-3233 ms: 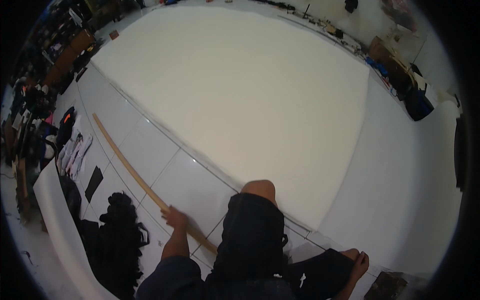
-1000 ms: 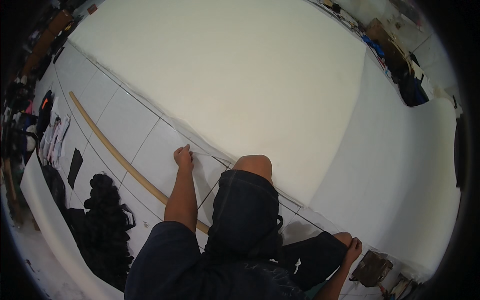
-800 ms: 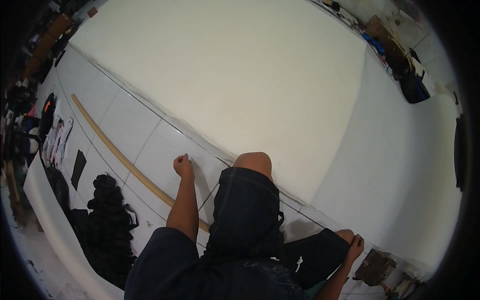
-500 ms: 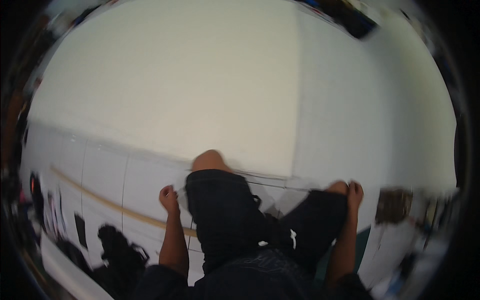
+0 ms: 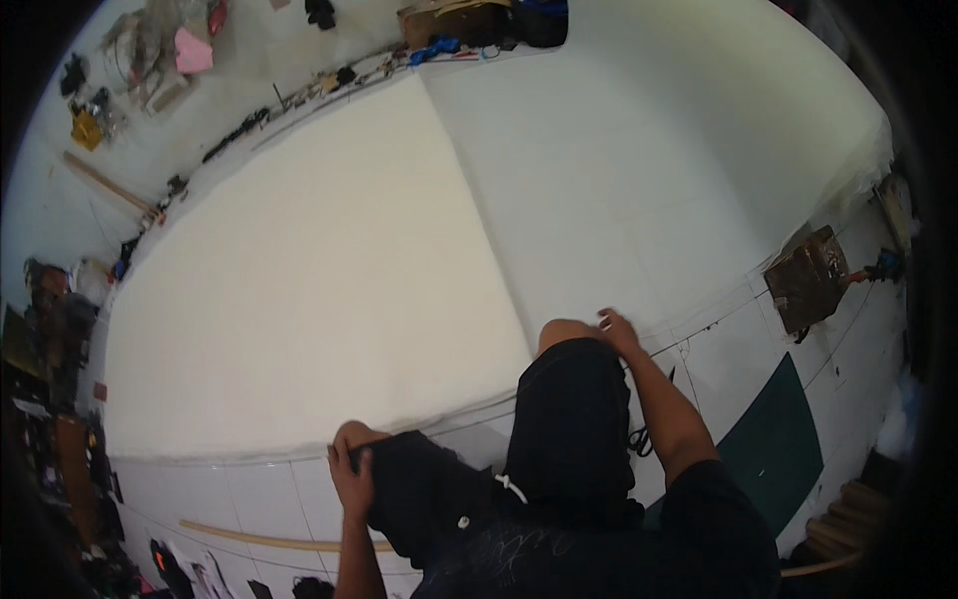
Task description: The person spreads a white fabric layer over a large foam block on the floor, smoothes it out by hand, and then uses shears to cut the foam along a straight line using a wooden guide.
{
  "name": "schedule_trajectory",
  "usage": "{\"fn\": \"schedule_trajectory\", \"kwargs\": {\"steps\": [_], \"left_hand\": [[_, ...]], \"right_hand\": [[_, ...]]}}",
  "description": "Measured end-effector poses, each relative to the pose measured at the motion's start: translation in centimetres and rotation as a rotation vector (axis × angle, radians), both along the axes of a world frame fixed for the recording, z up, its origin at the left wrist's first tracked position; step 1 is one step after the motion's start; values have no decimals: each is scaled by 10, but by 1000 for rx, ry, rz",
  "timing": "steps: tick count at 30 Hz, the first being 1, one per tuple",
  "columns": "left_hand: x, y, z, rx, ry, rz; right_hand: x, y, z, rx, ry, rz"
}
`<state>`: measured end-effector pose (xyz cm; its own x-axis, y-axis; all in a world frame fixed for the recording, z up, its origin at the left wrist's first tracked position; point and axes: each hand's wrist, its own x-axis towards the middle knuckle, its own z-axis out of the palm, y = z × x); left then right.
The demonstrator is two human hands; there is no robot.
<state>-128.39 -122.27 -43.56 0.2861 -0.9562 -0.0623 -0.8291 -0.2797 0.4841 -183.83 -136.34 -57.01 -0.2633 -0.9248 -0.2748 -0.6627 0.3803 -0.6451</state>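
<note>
A large cream sheet (image 5: 299,280) of soft-looking material lies flat on the floor ahead of my knees. To its right a thinner whitish layer (image 5: 589,190) spreads out, rising into a pale rolled bulk (image 5: 788,90) at the far right. My left hand (image 5: 351,479) rests against my left knee, thumb apart from the fingers, holding nothing. Beside my right knee is my right hand (image 5: 620,332), its fingers slightly bent and apart, nothing in them. Black-handled scissors (image 5: 641,440) lie on the floor by my right thigh, partly hidden by it.
A dark green mat (image 5: 773,449) is on the tiles at right, below a brown box-like object (image 5: 806,280). A long wooden strip (image 5: 269,539) lies at lower left. Tools and scraps line the far edge; a pink piece (image 5: 193,52) lies beyond. Clutter fills the left rim.
The view has swung, bringing the far clutter and right-hand floor into sight. My left hand has come onto my left knee. My right hand stays by my right knee.
</note>
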Motion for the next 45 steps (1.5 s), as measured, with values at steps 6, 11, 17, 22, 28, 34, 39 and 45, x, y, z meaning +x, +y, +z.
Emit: {"fn": "schedule_trajectory", "kwargs": {"steps": [6,11,17,22,28,34,39,45], "left_hand": [[-43,50,6,-30,-32,4],[-83,64,41,-86,-76,34],[-98,67,72,-60,44,-5],[-99,57,149,110,62,-7],[-97,52,242,324,205,-54],[-101,69,298,504,333,-94],[-121,72,339,518,347,-71],[-121,24,385,748,245,59]], "right_hand": [[32,26,-102,-157,292,442],[57,25,-92,-241,594,534],[16,-22,-69,43,353,284],[-70,-86,8,-326,115,-788],[-194,-121,171,-451,-827,-1224],[-336,-139,315,172,633,-802],[-335,-171,409,39,418,-1154],[-284,-201,581,-535,-469,-1594]]}}
